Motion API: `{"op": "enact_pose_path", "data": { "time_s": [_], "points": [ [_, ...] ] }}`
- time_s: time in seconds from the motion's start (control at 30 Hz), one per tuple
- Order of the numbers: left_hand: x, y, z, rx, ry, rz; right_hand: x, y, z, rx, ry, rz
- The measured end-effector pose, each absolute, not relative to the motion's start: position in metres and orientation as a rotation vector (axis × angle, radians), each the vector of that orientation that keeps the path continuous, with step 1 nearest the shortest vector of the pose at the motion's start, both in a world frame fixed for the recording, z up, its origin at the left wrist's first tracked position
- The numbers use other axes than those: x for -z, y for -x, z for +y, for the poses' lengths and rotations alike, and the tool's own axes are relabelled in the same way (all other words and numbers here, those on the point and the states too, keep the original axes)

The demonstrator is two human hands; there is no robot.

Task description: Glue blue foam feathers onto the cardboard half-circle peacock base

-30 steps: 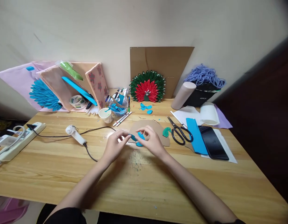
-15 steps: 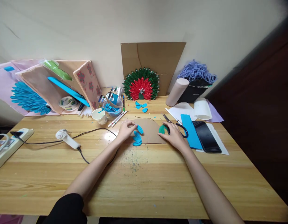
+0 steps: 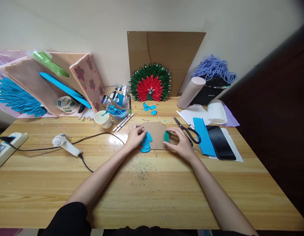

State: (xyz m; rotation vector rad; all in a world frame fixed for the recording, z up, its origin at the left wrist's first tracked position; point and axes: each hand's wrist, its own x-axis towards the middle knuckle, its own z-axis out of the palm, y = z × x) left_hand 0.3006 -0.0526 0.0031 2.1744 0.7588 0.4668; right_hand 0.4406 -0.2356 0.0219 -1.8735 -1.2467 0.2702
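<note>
A brown half-round piece of cardboard [image 3: 156,139] lies flat on the table, its far edge curved. Several blue petals [image 3: 146,146] fan out over its left part. My left hand [image 3: 135,137] is closed at the upper end of these petals, thumb and fingertips on one of them; its fingers partly hide the cardboard's left edge. Over the right part of the cardboard, a green oval piece [image 3: 166,136] is held upright between the thumb and fingers of my right hand [image 3: 180,144]. Black-handled scissors [image 3: 188,131] lie open just beyond that hand.
Loose blue petals [image 3: 153,112] lie behind the cardboard, before a red and green peacock [image 3: 150,87]. At left are a white glue gun [image 3: 67,145] with its cord, a paper cup [image 3: 103,119] and markers [image 3: 122,122]. A phone [image 3: 220,142] and blue sheet [image 3: 204,137] lie right.
My right hand has moved left with the green piece, further over the cardboard. My left hand has shifted slightly, and the upper blue petal now lies closer against the others. The view has tilted down a little.
</note>
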Motion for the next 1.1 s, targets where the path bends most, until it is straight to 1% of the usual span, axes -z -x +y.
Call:
{"op": "enact_pose_path", "data": {
  "time_s": [0.17,0.4,0.8,1.1],
  "points": [
    [-0.005,-0.300,-0.053,-0.429,-2.219,0.764,-0.022,-0.415,-0.225,-0.332,1.783,-1.391],
    [-0.007,-0.300,-0.055,-0.405,-2.270,0.764,-0.017,-0.407,-0.219,-0.374,1.731,-1.503],
    [-0.005,-0.299,-0.057,-0.397,-2.375,0.724,-0.005,-0.406,-0.214,-0.364,1.704,-1.509],
    [-0.002,-0.299,-0.056,-0.422,-2.416,0.689,-0.005,-0.406,-0.214,-0.384,1.691,-1.498]
  ]
}}
